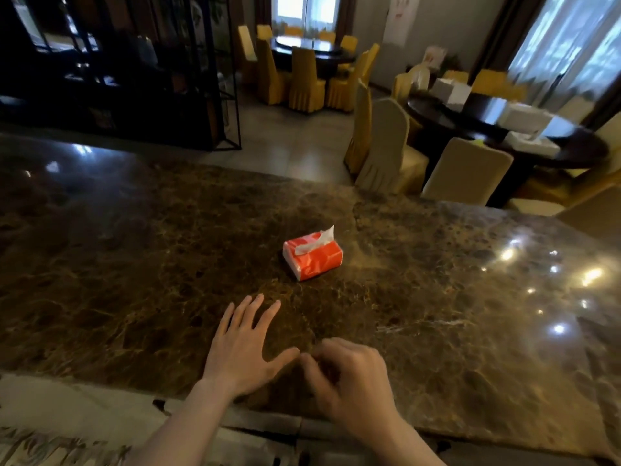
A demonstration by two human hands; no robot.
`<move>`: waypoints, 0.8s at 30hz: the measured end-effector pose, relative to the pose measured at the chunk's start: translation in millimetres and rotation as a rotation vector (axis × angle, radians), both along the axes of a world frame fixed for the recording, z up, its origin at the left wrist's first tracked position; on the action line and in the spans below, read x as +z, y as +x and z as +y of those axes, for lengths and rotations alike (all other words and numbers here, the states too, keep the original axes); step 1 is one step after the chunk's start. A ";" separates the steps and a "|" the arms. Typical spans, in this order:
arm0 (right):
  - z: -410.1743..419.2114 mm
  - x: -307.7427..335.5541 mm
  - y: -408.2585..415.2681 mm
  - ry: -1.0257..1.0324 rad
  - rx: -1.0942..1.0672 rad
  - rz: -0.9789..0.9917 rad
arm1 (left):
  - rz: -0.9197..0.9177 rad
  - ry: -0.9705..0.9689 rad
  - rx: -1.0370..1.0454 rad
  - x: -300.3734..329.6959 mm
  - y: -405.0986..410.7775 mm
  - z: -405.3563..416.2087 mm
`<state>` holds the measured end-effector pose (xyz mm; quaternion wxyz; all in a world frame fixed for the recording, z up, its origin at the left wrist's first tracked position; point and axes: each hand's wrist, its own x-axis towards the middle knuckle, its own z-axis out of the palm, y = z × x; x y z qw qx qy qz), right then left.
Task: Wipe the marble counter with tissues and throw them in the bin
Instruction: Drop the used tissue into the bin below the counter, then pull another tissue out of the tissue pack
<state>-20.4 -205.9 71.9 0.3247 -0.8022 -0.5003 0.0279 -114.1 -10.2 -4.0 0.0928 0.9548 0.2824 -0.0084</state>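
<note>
Now | tissue pack [312, 255] beyond left fingers [252, 307] (apart) | right hand [349, 378] curled

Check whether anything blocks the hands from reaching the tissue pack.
Nothing visible does. Bare marble counter lies between the left hand, the right hand and the red tissue pack.

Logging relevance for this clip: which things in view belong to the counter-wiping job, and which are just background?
Job:
marble counter
orange tissue pack, one tissue sticking up
left hand, spread open
right hand, curled, blurred
No bin in view.

Background:
covered chairs
dark dining tables
white boxes on the nearer table
black shelf unit
</note>
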 end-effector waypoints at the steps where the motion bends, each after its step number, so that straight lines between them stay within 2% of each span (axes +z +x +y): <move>1: 5.0 6.2 11.8 0.019 -0.034 -0.019 | -0.016 0.006 0.018 1.6 4.5 -1.0; 5: 26.2 20.8 65.1 0.022 -0.151 -0.095 | -0.065 -0.003 0.021 2.7 30.7 -4.1; 10: 63.1 24.8 124.2 -0.092 -0.224 -0.172 | 0.017 -0.036 0.015 -2.2 59.5 -9.6; 21: 151.5 3.5 170.0 -0.336 -0.139 -0.228 | 0.084 -0.028 -0.005 -1.9 64.1 -7.7; 24: 157.5 5.5 176.0 -0.277 -0.129 -0.219 | 0.079 -0.031 -0.007 -4.3 62.4 -6.8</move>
